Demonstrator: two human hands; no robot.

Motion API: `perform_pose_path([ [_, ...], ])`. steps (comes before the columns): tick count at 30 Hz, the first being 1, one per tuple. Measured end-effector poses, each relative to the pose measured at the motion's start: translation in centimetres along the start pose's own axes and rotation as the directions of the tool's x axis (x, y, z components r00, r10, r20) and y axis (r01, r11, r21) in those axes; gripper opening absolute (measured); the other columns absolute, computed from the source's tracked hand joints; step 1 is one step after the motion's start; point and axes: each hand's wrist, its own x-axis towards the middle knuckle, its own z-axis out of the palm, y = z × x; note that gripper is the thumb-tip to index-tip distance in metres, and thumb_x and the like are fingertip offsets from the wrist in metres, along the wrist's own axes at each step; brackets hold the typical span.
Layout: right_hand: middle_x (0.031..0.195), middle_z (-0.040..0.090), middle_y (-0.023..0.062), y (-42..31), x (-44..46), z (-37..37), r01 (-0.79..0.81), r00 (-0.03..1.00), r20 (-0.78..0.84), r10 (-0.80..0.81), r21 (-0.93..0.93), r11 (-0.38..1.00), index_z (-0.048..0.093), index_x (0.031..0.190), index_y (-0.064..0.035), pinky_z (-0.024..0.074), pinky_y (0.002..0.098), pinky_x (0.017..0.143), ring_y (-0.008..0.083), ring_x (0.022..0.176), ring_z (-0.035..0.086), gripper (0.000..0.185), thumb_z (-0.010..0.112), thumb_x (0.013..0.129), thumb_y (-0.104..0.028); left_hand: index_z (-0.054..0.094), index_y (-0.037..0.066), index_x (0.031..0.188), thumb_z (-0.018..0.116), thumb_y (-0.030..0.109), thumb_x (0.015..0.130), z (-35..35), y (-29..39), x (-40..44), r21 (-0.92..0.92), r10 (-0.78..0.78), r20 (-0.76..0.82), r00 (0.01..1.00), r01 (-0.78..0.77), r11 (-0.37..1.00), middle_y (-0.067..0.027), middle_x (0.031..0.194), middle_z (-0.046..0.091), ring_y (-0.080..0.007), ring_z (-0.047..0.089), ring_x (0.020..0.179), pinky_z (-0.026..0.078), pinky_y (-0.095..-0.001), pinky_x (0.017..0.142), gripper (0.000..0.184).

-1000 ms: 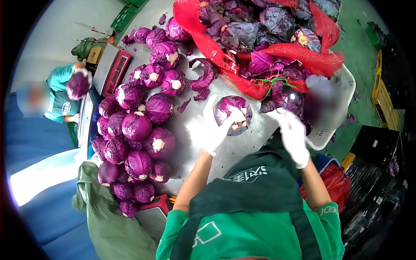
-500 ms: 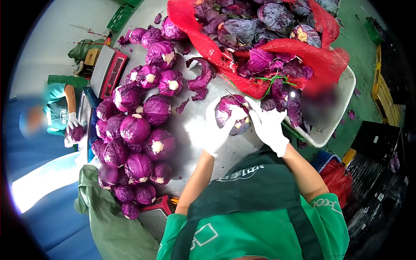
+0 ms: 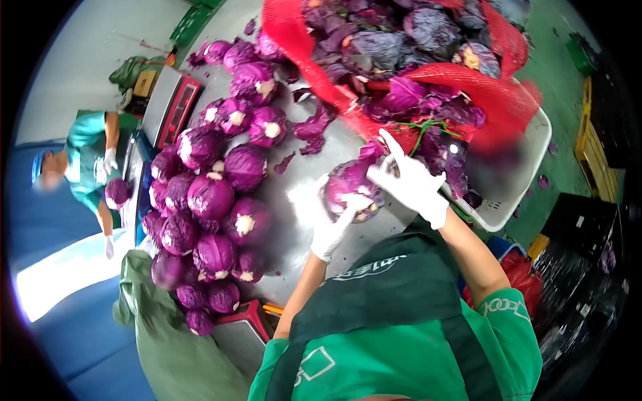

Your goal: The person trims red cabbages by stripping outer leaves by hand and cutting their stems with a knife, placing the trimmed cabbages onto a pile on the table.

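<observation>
A red cabbage [image 3: 348, 184] rests in my gloved left hand [image 3: 328, 230], whose fingers and thumb wrap round its near left side over the metal table. Its pale cut stem end faces me. My gloved right hand [image 3: 413, 188] is at the cabbage's right side, with a loosened purple cabbage leaf [image 3: 370, 151] between its thumb and forefinger. That leaf stands up from the head; where exactly it is gripped is partly hidden by the fingers. Left of my hands lies a pile of trimmed red cabbages [image 3: 210, 197].
A red mesh sack [image 3: 287, 33] of untrimmed cabbages lies at the back. Loose leaves fill part of a white crate [image 3: 498, 212] on the right. Scraps dot the metal table [image 3: 287, 220]. Red scales [image 3: 177, 110] and a co-worker [image 3: 90, 157] are at far left.
A leaf now stands away from the cabbage at my right fingers. The cabbage has tipped slightly in my left hand. The co-worker's hands have come off their cabbage.
</observation>
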Motion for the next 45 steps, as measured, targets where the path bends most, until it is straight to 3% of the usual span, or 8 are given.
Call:
perform_pose_path([
  [3,0.104,0.061,0.0148,-1.6,-1.5,1.3,0.214,0.95,-0.107,-0.294,-0.466,0.859,0.026,0.153,-0.0171,0.0548,0.0414,0.074,0.0344,0.079,0.066,0.087,0.064,0.086,-0.055,0.038,-0.002,0.141,0.08,0.03,0.077,-0.2,0.8,0.4,0.135,0.045,0.083,0.996,-0.056,0.989,-0.0219,0.134,0.044,-0.0324,0.045,0.127,0.036,-0.0436,0.109,0.083],
  [8,0.109,0.056,0.0164,-1.4,-0.9,0.2,0.198,0.98,0.121,-0.159,-0.474,0.858,0.046,0.138,-0.0166,0.055,0.0428,0.068,0.036,0.08,0.065,0.056,0.058,0.092,-0.045,0.043,0.005,0.141,0.076,0.026,0.08,-1.8,2.2,3.1,0.288,-0.044,0.298,0.954,-0.045,0.957,-0.0229,0.138,0.04,-0.0396,0.04,0.131,0.033,-0.0459,0.111,0.072],
  [13,0.082,0.061,0.011,1.7,2.7,0.2,0.232,0.915,-0.176,-0.364,-0.509,0.829,0.055,0.107,-0.0123,0.0536,0.0439,0.067,0.0332,0.074,0.064,0.017,0.053,0.093,-0.021,0.053,0.005,0.134,0.071,0.02,0.081,-1.6,3.8,4.2,0.142,0.257,0.354,0.9,-0.323,0.936,-0.0176,0.134,0.055,-0.0345,0.052,0.123,0.041,-0.0436,0.103,0.058],
  [17,0.091,0.067,0.016,2.2,4.2,-1.5,-0.02,0.977,-0.209,-0.042,-0.286,0.958,0.051,0.13,-0.0096,0.0515,0.0409,0.074,0.0343,0.086,0.066,0.046,0.06,0.093,-0.036,0.057,0.01,0.131,0.072,0.028,0.078,-2.4,3.7,3.8,0.285,0.296,0.248,0.922,-0.361,0.888,-0.0184,0.125,0.058,-0.0343,0.057,0.113,0.044,-0.0434,0.098,0.058],
  [31,0.072,0.065,0.016,4.9,1.4,3.0,0.315,0.897,-0.276,-0.344,-0.145,0.938,0.037,0.149,-0.0116,0.05,0.0413,0.056,0.0317,0.055,0.061,0.052,0.048,0.101,-0.028,0.055,0.006,0.128,0.076,0.021,0.08,-2.0,1.6,1.2,0.177,0.175,0.135,0.975,-0.198,0.964,-0.019,0.136,0.048,-0.0317,0.048,0.126,0.039,-0.043,0.106,0.055],
  [33,0.084,0.068,0.0161,2.2,0.4,0.6,-0.077,0.991,-0.128,0.046,-0.245,0.966,0.04,0.148,-0.0179,0.0522,0.0447,0.068,0.0317,0.067,0.065,0.05,0.05,0.1,-0.029,0.048,0.003,0.133,0.076,0.016,0.082,-1.9,0.6,0.8,0.061,0.123,0.094,0.988,-0.129,0.99,-0.0224,0.143,0.041,-0.0347,0.044,0.131,0.036,-0.0427,0.109,0.059],
  [37,0.106,0.064,0.0134,-3.4,-1.4,0.5,0.179,0.984,0.062,-0.17,-0.46,0.87,0.053,0.133,-0.0156,0.0528,0.0427,0.076,0.0343,0.091,0.065,0.057,0.057,0.089,-0.053,0.046,0.003,0.135,0.076,0.017,0.081,-1.7,1.0,0.5,0.102,0.127,0.118,0.985,-0.139,0.985,-0.0223,0.144,0.039,-0.035,0.042,0.132,0.035,-0.0428,0.11,0.063],
  [45,0.075,0.065,0.0152,-3.6,0.4,-0.8,0.377,0.924,0.254,-0.285,-0.487,0.788,0.06,0.09,-0.0058,0.052,0.0452,0.064,0.0333,0.069,0.066,0.025,0.058,0.085,-0.03,0.045,0.003,0.136,0.079,0.024,0.079,-1.9,2.0,0.9,0.172,0.181,0.252,0.951,-0.228,0.958,-0.0234,0.142,0.04,-0.0368,0.042,0.132,0.035,-0.0446,0.11,0.07],
])
